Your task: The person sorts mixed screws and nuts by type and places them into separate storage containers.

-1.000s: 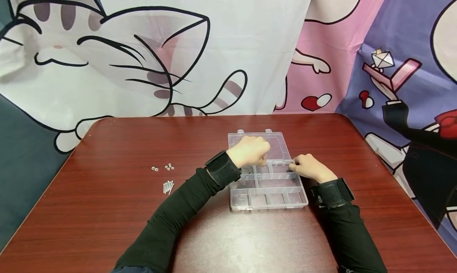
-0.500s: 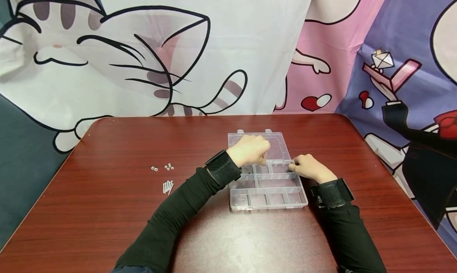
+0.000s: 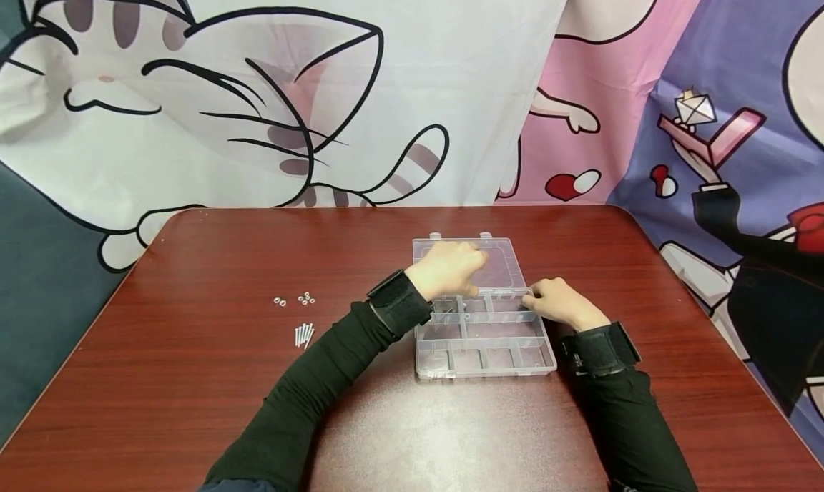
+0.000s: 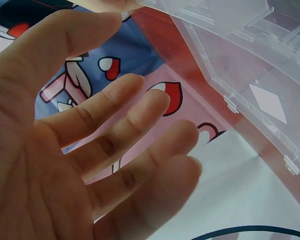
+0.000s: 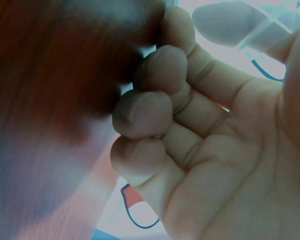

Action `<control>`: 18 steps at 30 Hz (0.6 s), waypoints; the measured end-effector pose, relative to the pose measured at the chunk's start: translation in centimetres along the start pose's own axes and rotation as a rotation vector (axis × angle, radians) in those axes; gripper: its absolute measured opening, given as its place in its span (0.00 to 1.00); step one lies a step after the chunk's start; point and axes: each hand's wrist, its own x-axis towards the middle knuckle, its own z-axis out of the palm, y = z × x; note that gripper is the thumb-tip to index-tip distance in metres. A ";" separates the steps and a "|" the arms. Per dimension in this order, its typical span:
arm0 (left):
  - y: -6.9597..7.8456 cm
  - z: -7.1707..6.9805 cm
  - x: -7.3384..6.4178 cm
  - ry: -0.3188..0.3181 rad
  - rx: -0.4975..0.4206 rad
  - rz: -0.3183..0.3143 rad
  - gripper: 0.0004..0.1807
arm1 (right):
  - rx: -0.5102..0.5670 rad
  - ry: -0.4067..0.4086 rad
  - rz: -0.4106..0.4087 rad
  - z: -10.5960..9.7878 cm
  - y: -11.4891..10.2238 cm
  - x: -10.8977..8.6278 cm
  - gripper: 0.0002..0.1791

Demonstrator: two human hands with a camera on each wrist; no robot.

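A clear plastic compartment box (image 3: 486,345) lies on the table, its lid (image 3: 505,263) laid back at the far side. Over its far left compartments hovers my left hand (image 3: 447,269); in the left wrist view the left fingers (image 4: 135,112) are spread loosely and hold nothing. My right hand (image 3: 558,302) grips the box's right side wall near the hinge, with the right fingers (image 5: 142,115) curled along the outside and the thumb seen through the plastic. Something small sits in the far left compartment, partly hidden by the left hand.
Left of the box lie a bundle of screws (image 3: 304,335), a cluster of small nuts (image 3: 306,299) and a pair of similar small nuts (image 3: 280,302). The brown table (image 3: 193,377) ends at a printed cloth backdrop (image 3: 386,106).
My left hand's fingers have loosened and spread from a more closed pose, staying above the box. My right hand and the box keep their place; the head view has shifted slightly.
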 end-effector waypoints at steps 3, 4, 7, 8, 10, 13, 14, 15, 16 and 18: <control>0.0 -0.1 -0.1 -0.002 -0.008 -0.003 0.21 | 0.003 -0.004 -0.003 0.0 -0.1 0.0 0.17; 0.0 -0.2 -0.1 -0.003 -0.007 -0.005 0.21 | 0.004 -0.005 -0.003 0.0 -0.1 0.0 0.17; 0.0 -0.3 -0.2 -0.005 -0.006 -0.010 0.22 | 0.001 -0.008 -0.003 0.0 -0.2 -0.1 0.17; 0.0 -0.3 -0.3 -0.006 -0.002 -0.011 0.22 | 0.001 -0.008 -0.003 0.0 -0.2 0.0 0.16; -0.1 -0.3 -0.3 -0.005 0.002 -0.010 0.22 | 0.003 -0.007 0.001 0.1 -0.3 0.0 0.17; -0.2 -0.3 -0.5 -0.004 0.002 -0.013 0.22 | 0.007 -0.008 -0.002 0.0 -0.3 -0.1 0.17; -0.3 -0.3 -0.5 -0.003 0.001 -0.015 0.22 | 0.010 -0.009 0.001 0.0 -0.3 -0.1 0.17; -0.5 -0.3 -0.6 -0.002 -0.003 -0.017 0.22 | 0.011 -0.010 0.002 0.0 -0.3 -0.1 0.16; -0.6 -0.3 -0.7 -0.001 -0.008 -0.022 0.22 | 0.011 -0.010 0.003 0.0 -0.3 -0.1 0.16; -0.9 -0.2 -0.9 -0.003 -0.016 -0.033 0.22 | 0.010 -0.011 0.004 -0.1 -0.2 -0.1 0.16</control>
